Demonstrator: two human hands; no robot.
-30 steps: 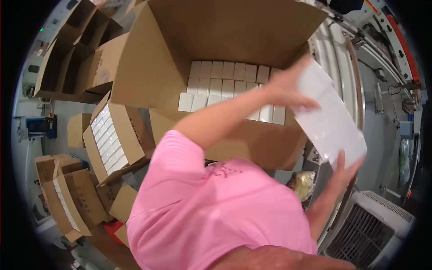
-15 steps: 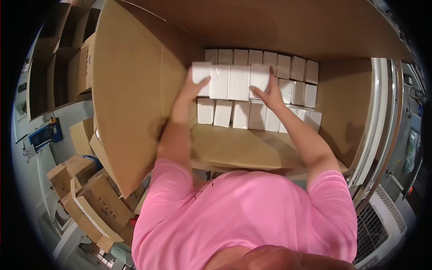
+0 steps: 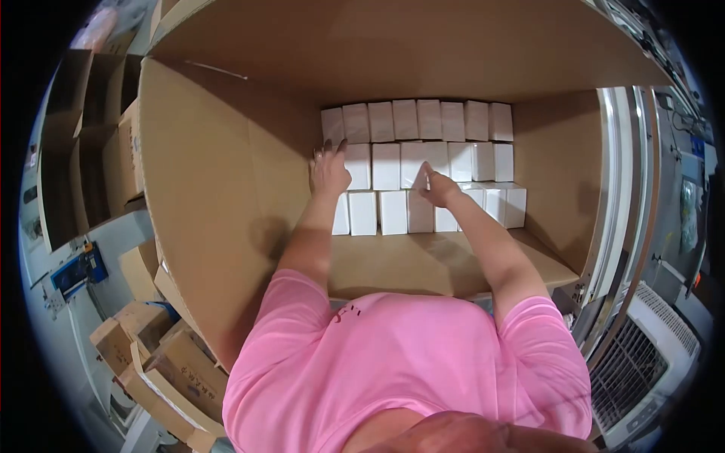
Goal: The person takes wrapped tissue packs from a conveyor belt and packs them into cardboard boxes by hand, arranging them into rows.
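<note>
A large open cardboard carton [image 3: 204,174] holds three rows of small white boxes [image 3: 386,167]. At the left end of the middle row is my left hand [image 3: 330,172], its fingers apart and touching the boxes near the carton's left wall. My right hand [image 3: 439,186] rests on the middle row, right of centre, with its fingertips against a white box. Its fingers are bent, and whether it grips anything is hidden. The boxes of the middle row stand between the back row [image 3: 430,121] and the front row [image 3: 393,212].
Empty divided cardboard trays [image 3: 94,143] stand at the left. Smaller cartons [image 3: 185,370] are stacked at the lower left. Along the right side run metal rails [image 3: 621,181], and a white slatted unit [image 3: 642,362] sits at the lower right.
The group of white boxes held between my hands has gone down into the middle row. My left hand has opened, and my right hand has moved slightly down and left across the boxes.
</note>
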